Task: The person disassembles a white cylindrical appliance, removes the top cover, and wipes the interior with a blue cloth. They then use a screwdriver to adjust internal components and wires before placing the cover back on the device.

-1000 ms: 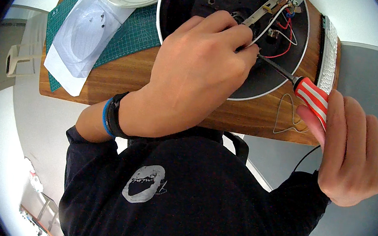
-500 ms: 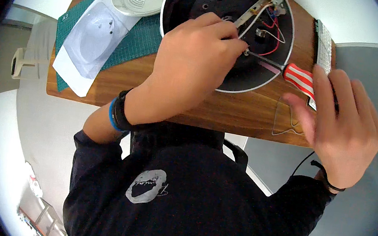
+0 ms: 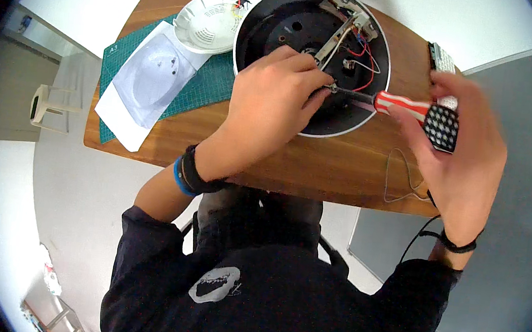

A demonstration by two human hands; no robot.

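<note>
My left hand (image 3: 275, 92) reaches over the round black housing with a white rim (image 3: 385, 65). Its thumb and forefinger pinch a small metal piece (image 3: 333, 88) that is mostly hidden by the fingertips. The shaft tip of a screwdriver (image 3: 403, 105) meets that piece from the right. The screwdriver has a red-and-white striped handle and a black end with pale dots. My right hand (image 3: 465, 151) is closed around the handle, thumb against its near side, the other fingers blurred. Inside the housing are a metal bracket (image 3: 334, 43) and red wires (image 3: 371, 73) beside white ones.
Left of the housing lies a white vented cover (image 3: 206, 27) with small wires. A clear plastic sheet (image 3: 158, 70) rests on white paper over a green cutting mat (image 3: 212, 93). At the right are a keyboard (image 3: 444, 59) and a loop of thin wire (image 3: 389, 179) near the wooden table's (image 3: 278, 174) front edge.
My right hand, apart from the screwdriver handle before, has moved left and closed around it. The left hand keeps its pinch at the shaft's tip. The whole view has shifted slightly.
</note>
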